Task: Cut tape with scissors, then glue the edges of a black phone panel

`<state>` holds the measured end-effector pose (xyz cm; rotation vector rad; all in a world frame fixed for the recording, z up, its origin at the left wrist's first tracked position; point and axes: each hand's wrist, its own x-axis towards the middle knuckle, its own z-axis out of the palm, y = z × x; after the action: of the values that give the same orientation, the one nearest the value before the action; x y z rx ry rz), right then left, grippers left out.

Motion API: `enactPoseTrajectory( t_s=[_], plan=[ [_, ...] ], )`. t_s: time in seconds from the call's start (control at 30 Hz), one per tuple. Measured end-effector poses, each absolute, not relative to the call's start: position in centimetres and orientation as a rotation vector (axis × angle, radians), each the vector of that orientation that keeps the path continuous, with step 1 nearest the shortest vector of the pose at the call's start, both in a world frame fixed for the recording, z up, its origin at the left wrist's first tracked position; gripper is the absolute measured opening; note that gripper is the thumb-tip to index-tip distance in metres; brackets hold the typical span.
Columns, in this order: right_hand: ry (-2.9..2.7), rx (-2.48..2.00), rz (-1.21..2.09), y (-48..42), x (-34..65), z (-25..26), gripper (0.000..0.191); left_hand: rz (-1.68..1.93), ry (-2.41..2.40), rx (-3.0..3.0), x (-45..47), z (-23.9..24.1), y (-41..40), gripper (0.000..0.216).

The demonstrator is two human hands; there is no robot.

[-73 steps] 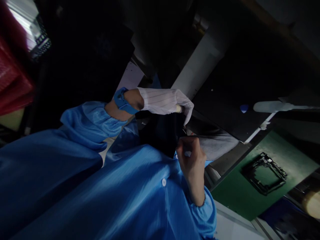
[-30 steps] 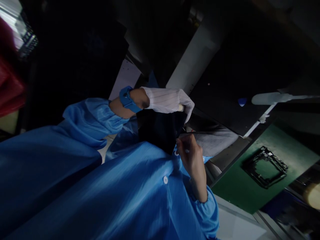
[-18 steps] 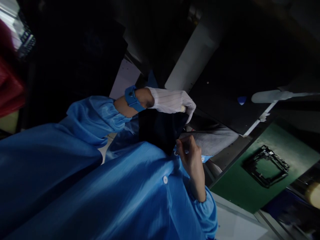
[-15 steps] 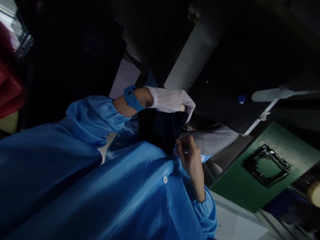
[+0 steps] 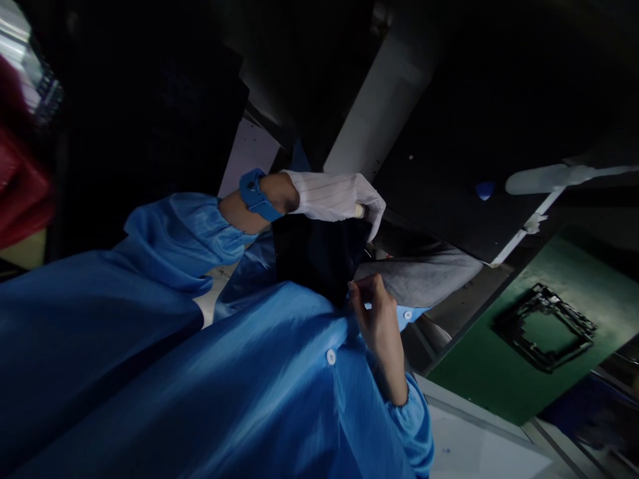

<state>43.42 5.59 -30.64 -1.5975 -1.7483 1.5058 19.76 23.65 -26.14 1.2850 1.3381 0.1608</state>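
Observation:
My left hand (image 5: 332,196) wears a pale striped glove, with a blue strap (image 5: 257,194) around the wrist. Its fingers are bent downward at the upper edge of a dark, cloth-like area (image 5: 317,253); what they hold, if anything, is hidden in shadow. Below it, my bare right hand (image 5: 379,316) is closed in a pinch, thumb against fingers. The pinch is beside the front of the blue coat (image 5: 279,359), where the coat meets the dark area. Whatever sits between those fingertips is too small to tell. A white button (image 5: 331,357) shows on the coat.
On the right, a green mat (image 5: 479,372) carries a black rectangular frame part (image 5: 546,326). A white rod-like handle (image 5: 539,179) and a small blue piece (image 5: 484,191) lie near a dark panel's edge. Red material (image 5: 22,179) is at the far left.
The view has shifted slightly. My left hand appears a little farther left and up, still bent. My right hand keeps its pinch at the coat front.

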Motion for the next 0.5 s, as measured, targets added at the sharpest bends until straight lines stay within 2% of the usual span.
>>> enactPoseTrajectory(
  t_s=[0.17, 0.33, 0.5],
  plan=[
    [-1.716, -1.583, 1.524, 5.1, 43.3, -30.9, 0.028, -0.009, 1.001, 1.502, 20.0, -25.2, 23.6, 0.05],
    [-1.689, -1.612, 1.543, 4.6, 43.3, -31.1, 0.033, -0.005, 0.993, 1.533, 20.0, -25.3, 23.6, 0.046],
    [-1.681, -1.574, 1.533, 4.5, 43.3, -31.1, 0.024, -0.039, 1.013, 1.571, 20.1, -25.7, 23.4, 0.044]
  ],
)
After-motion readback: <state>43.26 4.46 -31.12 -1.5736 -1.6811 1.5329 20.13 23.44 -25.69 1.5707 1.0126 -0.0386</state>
